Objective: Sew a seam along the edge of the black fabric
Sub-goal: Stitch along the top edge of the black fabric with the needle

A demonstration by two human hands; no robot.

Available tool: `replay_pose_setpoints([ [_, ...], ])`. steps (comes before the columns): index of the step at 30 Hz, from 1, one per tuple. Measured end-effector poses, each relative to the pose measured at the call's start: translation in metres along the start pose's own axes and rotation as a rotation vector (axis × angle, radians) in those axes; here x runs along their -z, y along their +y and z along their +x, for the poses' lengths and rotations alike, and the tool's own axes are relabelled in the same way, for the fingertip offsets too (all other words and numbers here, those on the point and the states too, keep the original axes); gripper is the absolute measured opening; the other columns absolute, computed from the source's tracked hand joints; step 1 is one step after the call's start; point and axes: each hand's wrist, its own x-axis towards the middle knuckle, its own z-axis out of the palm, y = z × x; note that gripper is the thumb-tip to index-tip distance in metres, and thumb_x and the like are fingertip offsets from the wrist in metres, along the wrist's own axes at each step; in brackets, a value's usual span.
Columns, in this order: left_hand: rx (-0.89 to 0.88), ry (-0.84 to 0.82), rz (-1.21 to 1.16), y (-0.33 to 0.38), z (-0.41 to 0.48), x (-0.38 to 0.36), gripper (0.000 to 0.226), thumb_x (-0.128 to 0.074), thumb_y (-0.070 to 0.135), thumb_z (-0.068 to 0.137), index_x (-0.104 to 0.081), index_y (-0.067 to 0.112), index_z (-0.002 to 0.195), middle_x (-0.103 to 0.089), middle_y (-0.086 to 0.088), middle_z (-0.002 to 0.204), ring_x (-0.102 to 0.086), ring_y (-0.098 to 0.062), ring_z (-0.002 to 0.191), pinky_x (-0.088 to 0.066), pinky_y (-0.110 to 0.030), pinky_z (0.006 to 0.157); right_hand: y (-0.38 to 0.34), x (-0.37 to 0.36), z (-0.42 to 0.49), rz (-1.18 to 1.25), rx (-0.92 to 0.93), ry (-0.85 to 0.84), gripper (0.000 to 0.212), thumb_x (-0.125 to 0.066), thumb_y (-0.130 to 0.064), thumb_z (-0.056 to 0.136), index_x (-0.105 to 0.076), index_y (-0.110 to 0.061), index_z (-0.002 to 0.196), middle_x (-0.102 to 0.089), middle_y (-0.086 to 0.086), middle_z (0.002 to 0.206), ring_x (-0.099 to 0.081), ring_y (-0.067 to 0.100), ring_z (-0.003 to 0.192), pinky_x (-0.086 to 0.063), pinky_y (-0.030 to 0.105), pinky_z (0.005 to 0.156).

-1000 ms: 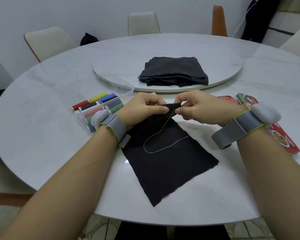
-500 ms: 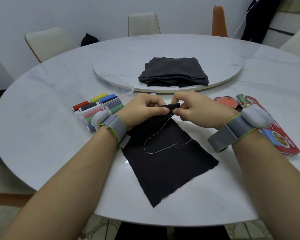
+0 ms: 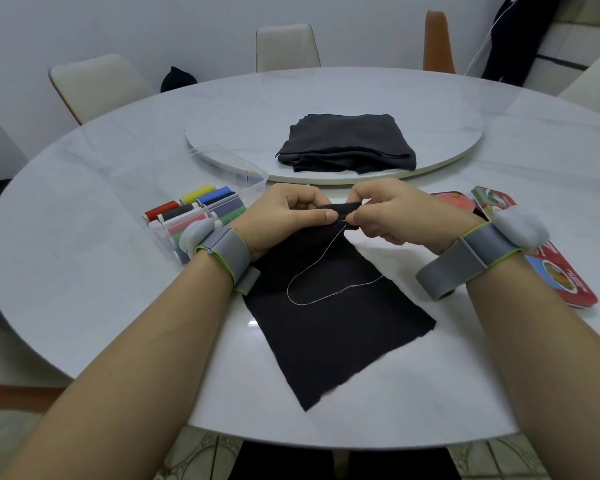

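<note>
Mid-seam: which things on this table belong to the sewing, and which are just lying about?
In use: black fabric, white thread, left hand and right hand pinching the fabric's far edge.
Idle: folded dark cloth on the turntable, box of thread spools, red packets.

A home dining room, by the look of it — a large round marble-topped table [image 3: 94, 244] carries a raised turntable [image 3: 440, 133] at its middle, the sort seen on dining tables. Pale padded dining chairs [image 3: 286, 46] and one orange chair [image 3: 438, 39] stand round it against a plain white wall [image 3: 153, 22], over a patterned tiled floor [image 3: 201, 452].
</note>
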Motion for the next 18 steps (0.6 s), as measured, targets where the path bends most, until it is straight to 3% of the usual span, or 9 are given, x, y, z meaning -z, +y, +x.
replay_pose_setpoints([
  [8, 0.009, -0.039, -0.145, 0.001, -0.003, -0.001, 0.014, -0.067, 0.007, 0.089, -0.067, 0.012, 0.076, -0.063, 0.001, 0.070, -0.058, -0.010, 0.065, -0.048, -0.017, 0.064, -0.005, -0.003, -0.002, 0.153, 0.091, 0.026, 0.018, -0.046, 0.000, 0.089, -0.049, -0.009, 0.074, -0.036, -0.004, 0.040, -0.023, 0.014, 0.043, -0.018, 0.022, 0.045],
  [13, 0.021, -0.036, -0.282, 0.003, -0.004, -0.003, 0.006, -0.066, 0.013, 0.084, -0.066, 0.010, 0.078, -0.062, -0.003, 0.070, -0.058, -0.012, 0.062, -0.049, -0.020, 0.061, -0.007, -0.009, 0.000, 0.252, 0.238, 0.134, 0.007, -0.047, -0.003, 0.085, -0.053, -0.005, 0.083, -0.043, 0.005, 0.045, -0.033, 0.012, 0.040, -0.025, 0.019, 0.042],
  [18, -0.011, -0.010, -0.390, 0.003, -0.003, -0.007, 0.007, -0.059, 0.005, 0.091, -0.066, 0.003, 0.091, -0.066, -0.005, 0.077, -0.063, -0.013, 0.068, -0.052, -0.021, 0.068, -0.009, -0.019, 0.004, 0.361, 0.365, 0.302, 0.018, -0.053, -0.011, 0.077, -0.060, -0.003, 0.092, -0.048, 0.001, 0.064, -0.042, 0.013, 0.056, -0.036, 0.026, 0.051],
])
